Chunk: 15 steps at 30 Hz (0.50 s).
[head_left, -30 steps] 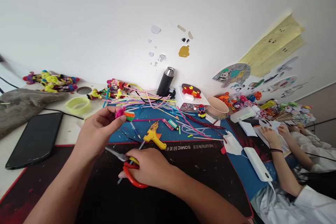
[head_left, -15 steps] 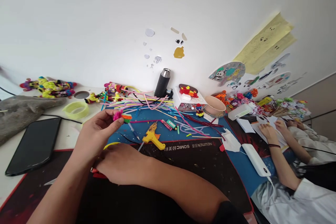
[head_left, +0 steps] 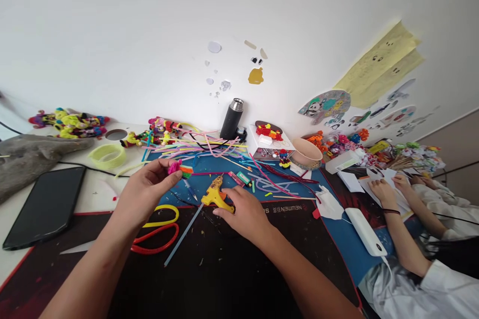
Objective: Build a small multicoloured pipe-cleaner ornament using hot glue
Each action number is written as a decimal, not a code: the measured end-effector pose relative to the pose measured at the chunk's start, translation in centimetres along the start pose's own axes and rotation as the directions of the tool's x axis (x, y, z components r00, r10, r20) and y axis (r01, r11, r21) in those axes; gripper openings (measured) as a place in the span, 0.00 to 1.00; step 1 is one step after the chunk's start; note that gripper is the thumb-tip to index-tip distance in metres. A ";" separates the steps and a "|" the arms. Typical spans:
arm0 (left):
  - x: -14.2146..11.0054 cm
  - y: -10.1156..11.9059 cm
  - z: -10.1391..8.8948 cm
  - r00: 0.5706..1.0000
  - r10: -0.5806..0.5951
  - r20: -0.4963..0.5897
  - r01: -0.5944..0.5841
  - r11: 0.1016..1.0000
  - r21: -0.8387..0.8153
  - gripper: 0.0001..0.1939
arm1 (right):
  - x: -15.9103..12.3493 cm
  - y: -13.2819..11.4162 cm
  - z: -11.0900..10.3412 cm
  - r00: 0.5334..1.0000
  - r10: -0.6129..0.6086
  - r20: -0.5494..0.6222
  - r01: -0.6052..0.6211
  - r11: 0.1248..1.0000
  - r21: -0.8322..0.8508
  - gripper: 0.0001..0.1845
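My left hand [head_left: 147, 187] pinches a small pink, orange and green pipe-cleaner piece [head_left: 186, 171] between thumb and fingertips, held over the mat. My right hand [head_left: 245, 212] has its thumb and fingers around the handle of a yellow glue gun [head_left: 214, 194], which lies on the mat. A long bluish glue stick [head_left: 183, 238] sticks out of the gun's back. Scissors with one red and one yellow handle loop [head_left: 159, 240] lie under my left forearm, which hides their middle; a blade shows on its far side.
Loose pipe cleaners [head_left: 209, 147] lie behind the hands, near a black thermos [head_left: 232, 119]. A phone [head_left: 45, 208] and a pale yellow-green coil [head_left: 108, 156] are at left. At right are a white power bank [head_left: 364, 232] and another person's hands [head_left: 383, 190].
My right hand has left the scissors beside my left forearm and moved right to the glue gun's handle. The scissors' loops now show. My left hand has shifted slightly right with the pipe-cleaner piece.
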<state>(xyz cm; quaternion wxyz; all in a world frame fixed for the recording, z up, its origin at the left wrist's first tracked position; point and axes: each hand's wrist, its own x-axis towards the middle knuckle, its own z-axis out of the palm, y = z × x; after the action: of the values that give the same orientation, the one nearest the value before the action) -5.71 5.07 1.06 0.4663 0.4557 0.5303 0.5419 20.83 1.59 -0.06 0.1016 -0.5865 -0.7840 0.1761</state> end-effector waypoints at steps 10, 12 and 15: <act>0.0 -0.6 0.4 0.995 0.079 0.069 -0.085 0.992 0.092 0.23 | 1.6 -0.7 2.3 0.990 0.121 0.076 -0.110 0.984 -0.138 0.25; 0.0 -0.8 0.4 0.993 0.076 0.086 -0.086 0.990 0.110 0.23 | 1.7 -0.8 2.1 0.988 0.134 0.080 -0.124 0.985 -0.119 0.20; 0.0 -1.0 0.4 0.993 0.073 0.091 -0.086 0.987 0.137 0.22 | 1.5 -0.5 2.2 0.992 0.120 0.051 -0.116 0.991 -0.062 0.17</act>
<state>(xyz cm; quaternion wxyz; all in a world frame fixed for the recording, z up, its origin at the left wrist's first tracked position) -5.34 5.17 0.05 0.4333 0.5311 0.5282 0.5012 19.15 2.55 -1.98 0.0523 -0.6295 -0.7553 0.1746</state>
